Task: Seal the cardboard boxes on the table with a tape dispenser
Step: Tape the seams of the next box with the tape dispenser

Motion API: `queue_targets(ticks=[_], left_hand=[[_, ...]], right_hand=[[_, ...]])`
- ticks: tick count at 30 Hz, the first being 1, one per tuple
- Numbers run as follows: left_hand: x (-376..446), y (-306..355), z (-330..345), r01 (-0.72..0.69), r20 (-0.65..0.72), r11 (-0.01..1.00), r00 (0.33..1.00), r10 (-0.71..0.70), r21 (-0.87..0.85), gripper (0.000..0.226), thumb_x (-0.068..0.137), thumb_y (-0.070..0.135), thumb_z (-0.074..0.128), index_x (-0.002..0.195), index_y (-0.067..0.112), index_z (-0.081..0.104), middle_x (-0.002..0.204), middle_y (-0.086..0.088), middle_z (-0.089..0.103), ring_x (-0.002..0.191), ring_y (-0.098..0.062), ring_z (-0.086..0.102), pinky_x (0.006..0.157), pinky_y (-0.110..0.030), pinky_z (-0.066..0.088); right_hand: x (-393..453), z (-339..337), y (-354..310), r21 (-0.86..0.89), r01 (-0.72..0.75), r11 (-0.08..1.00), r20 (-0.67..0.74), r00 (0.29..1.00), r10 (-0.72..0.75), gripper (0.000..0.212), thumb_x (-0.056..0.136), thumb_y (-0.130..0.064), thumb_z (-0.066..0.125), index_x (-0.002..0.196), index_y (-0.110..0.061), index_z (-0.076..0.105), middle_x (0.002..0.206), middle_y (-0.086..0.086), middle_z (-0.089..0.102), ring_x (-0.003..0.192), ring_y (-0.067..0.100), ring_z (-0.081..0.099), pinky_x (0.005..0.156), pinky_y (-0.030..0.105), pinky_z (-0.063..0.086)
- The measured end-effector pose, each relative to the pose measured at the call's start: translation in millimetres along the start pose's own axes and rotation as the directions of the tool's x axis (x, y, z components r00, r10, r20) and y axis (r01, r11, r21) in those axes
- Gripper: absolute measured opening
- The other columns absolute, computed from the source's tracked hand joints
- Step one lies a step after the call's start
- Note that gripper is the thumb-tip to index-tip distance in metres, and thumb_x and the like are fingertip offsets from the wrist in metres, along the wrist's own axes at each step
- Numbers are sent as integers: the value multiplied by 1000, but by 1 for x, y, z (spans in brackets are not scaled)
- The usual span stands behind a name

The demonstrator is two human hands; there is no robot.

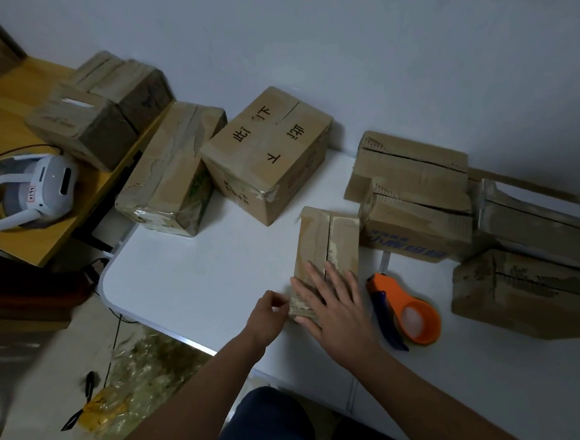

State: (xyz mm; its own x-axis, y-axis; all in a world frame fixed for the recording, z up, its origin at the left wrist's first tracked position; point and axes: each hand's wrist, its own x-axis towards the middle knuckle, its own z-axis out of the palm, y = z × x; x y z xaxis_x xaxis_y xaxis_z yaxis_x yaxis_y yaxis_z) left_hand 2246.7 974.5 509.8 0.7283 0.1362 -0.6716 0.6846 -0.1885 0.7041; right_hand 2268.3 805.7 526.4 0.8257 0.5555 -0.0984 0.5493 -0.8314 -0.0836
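A: Where are you working right now?

B: You are leaning over the white table [208,283], and a small cardboard box [328,243] is lying in front of you near its front edge, its centre seam running away from you.

A: What is your right hand doing?

B: Your right hand [334,305] is lying flat on the near end of that box, fingers straight and spread, pressing down on the top flaps.

A: And the left?

B: Your left hand [270,313] is sitting at the box's near left corner, fingers curled in. It seems to be pinching something thin at the edge there, perhaps tape, but I cannot tell for sure.

A: Where is the tape dispenser?

B: The orange tape dispenser [404,310] is lying on the table just right of the box, nobody touching it, its dark blue handle pointing toward you.

A: What else is sitting around?

B: A lettered box [269,149] and a taped box [172,163] are standing behind to the left, open-seamed boxes [417,194] are crowding the right, and a white headset [40,188] is resting on the wooden desk [14,114] at far left.
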Motion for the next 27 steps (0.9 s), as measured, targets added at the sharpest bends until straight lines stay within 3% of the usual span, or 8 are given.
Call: queue_targets(ticks=[5,8,12,15,19,21,24,27], left_hand=[[-10,-5,-19,-31,-173,996,984,45,83,13,96,24,59,101,21,71,102,10,71,96,-8,62,71,-17,43],[-27,3,-17,-151,-44,986,987,155,76,23,96,18,56,94,30,75,98,21,73,98,-3,64,83,-16,47],[-39,4,-16,-351,98,877,936,338,329,47,95,4,51,130,32,62,114,25,62,108,6,58,84,1,38],[-33,8,-36,-525,249,767,851,462,369,35,96,16,62,130,26,63,118,18,67,104,13,60,91,-6,43],[-10,23,-55,-638,417,477,764,493,605,36,95,38,62,124,17,64,114,4,73,104,-8,68,91,-29,50],[-1,24,-57,-649,457,339,738,496,681,43,96,45,57,129,17,59,117,0,71,106,-14,66,91,-31,49],[-2,20,-45,-660,436,331,717,544,675,46,95,43,59,129,14,50,119,-3,70,102,-21,68,84,-32,52],[-6,12,-35,-614,373,419,765,525,669,49,94,44,62,129,16,43,120,0,67,101,-21,67,81,-36,54]], right_hand=[[0,0,1,10,-1,1000,9,1000,1,62,95,-58,31,152,-35,20,162,0,13,148,30,13,116,55,18],[0,0,0,4,7,1000,6,1000,-7,60,96,-57,28,152,-34,23,162,1,15,147,32,17,115,55,18],[0,0,0,4,3,1000,-8,1000,-2,60,97,-56,27,152,-34,23,162,1,14,147,32,16,115,56,18],[0,1,0,-1,-2,1000,-11,1000,2,62,96,-59,31,152,-34,22,162,0,13,147,32,16,115,55,17],[1,3,2,4,6,1000,-12,1000,-6,64,94,-59,35,152,-33,24,162,1,14,147,32,18,115,55,18],[2,4,1,-2,7,1000,-12,1000,-7,64,95,-59,34,152,-34,22,162,1,14,147,33,17,115,56,18],[2,2,0,2,9,1000,8,1000,-9,63,96,-59,30,152,-34,21,162,0,14,147,32,16,115,56,17],[2,-6,-1,44,15,999,54,998,-18,62,96,-59,31,152,-34,22,162,-1,13,148,31,13,116,55,15]])
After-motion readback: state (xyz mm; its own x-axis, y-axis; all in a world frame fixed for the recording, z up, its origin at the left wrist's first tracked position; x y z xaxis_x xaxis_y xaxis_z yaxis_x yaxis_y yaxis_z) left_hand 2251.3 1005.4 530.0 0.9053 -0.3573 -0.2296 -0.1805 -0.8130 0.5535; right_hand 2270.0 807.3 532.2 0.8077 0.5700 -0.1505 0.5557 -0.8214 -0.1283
